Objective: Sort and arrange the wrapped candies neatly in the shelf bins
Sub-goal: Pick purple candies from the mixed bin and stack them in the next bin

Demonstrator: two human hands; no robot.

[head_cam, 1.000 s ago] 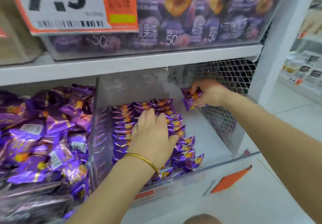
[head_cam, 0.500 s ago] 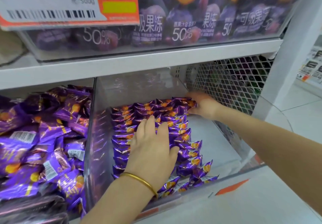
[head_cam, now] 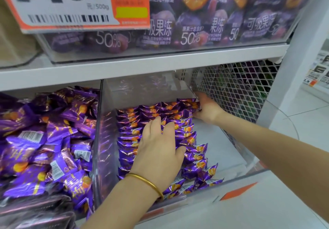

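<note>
The right hand, which lifted 1 candy clear 1 second ago, has brought it to the back row's right end, so I judge that row nearly complete. Its fingertips are hidden against the wrappers, so I cannot tell whether it still pinches the piece. The left hand stays flat and uncurled, pressing the wrapped candies beneath its palm. They are glossy, crinkly purple foil pillows. The clear bin around them is smooth rigid plastic, with wire mesh beyond the right hand.

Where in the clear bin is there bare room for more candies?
Bare white bin floor runs between the purple wrapped candy rows and the wire mesh side, in front of the right hand. The left bin's loose candy heap is crowded.
</note>
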